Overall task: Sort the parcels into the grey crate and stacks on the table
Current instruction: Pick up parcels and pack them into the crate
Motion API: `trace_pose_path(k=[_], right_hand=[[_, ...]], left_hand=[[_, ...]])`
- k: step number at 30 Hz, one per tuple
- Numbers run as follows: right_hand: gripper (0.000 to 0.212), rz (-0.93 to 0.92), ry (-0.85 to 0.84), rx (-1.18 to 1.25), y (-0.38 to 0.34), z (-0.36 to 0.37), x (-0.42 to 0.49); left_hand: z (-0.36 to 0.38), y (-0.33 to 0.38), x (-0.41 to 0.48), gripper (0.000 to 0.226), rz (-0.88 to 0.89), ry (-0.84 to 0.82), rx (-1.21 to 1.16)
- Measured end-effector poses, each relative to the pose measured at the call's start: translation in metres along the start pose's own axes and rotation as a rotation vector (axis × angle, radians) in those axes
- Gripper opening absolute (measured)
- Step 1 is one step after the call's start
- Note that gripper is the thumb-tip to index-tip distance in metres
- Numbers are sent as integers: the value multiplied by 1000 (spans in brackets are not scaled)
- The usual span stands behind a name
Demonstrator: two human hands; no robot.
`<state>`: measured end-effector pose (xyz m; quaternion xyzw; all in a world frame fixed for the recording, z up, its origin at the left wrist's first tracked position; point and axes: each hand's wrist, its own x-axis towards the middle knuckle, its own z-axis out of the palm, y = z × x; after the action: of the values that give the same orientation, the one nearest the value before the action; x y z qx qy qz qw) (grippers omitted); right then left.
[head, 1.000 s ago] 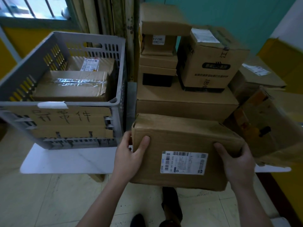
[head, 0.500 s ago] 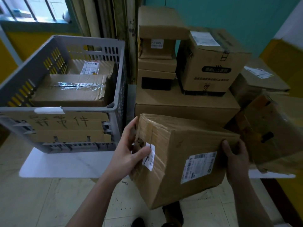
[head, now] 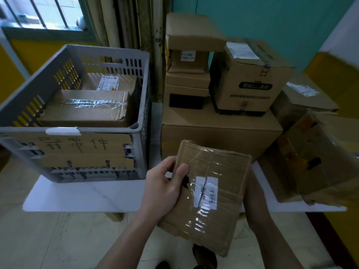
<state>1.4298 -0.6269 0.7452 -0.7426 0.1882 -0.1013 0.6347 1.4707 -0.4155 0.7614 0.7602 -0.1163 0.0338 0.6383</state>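
- Right now, a person's left hand (head: 163, 191) is gripping the parcel (head: 209, 193) by its left edge, the thumb pressing on the taped face and the fingers curling round behind.
- The right hand (head: 254, 193) is lying against the parcel's right side, mostly hidden behind the cardboard, so I cannot tell how its fingers are holding.
- The parcel is hanging tilted in the air over the front edge of the white table (head: 87, 195), just in front of the big box (head: 219, 133), and touching neither.
- Shiny tape is crossing the face turned to the camera, and a small white label (head: 206, 192) is sitting under it; the print is too blurred to read.
- The grey crate (head: 108, 130) is standing on the left of the table, carrying a cardboard sign (head: 77, 144) with handwritten characters on its front wall.
- Inside the crate a taped box (head: 87, 109) is lying at the front, and a labelled box (head: 116, 82) is lying behind it.
- On the big box a printed box (head: 250, 84) is standing at the right, and a column of smaller boxes (head: 186, 74) is rising at the left.
- Further right, a flat box (head: 303, 98) is resting at the back, with a crumpled box (head: 314, 162) leaning in front of it.
- A barred window (head: 48, 12) is showing above the crate, and dark shoes (head: 206, 255) are showing below the parcel on the pale floor.
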Motion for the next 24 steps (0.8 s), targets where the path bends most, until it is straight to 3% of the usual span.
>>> trace_pose_path(k=[4,8,9,13,18,24], right_hand=[[100,-14,-97,65,-27,-4,-22],[115,-35,-137,97,-46,-7,-41],[107,-23,-144,92,-47,-4,-45],[45,5,-59,107,-45,6,-58],[57,-3,-29,124,-43,10,-68],[43,-12,15,116,-39,16,-73]], left_hand=[[9,-5,-17,31,30,130,22],[12,-8,-29,20,58,162,0],[13,-7,-31,20,60,153,-19],[17,-4,-41,27,48,102,-69],[14,-2,-49,16,55,96,-92],[13,-4,-53,14,32,116,-64]])
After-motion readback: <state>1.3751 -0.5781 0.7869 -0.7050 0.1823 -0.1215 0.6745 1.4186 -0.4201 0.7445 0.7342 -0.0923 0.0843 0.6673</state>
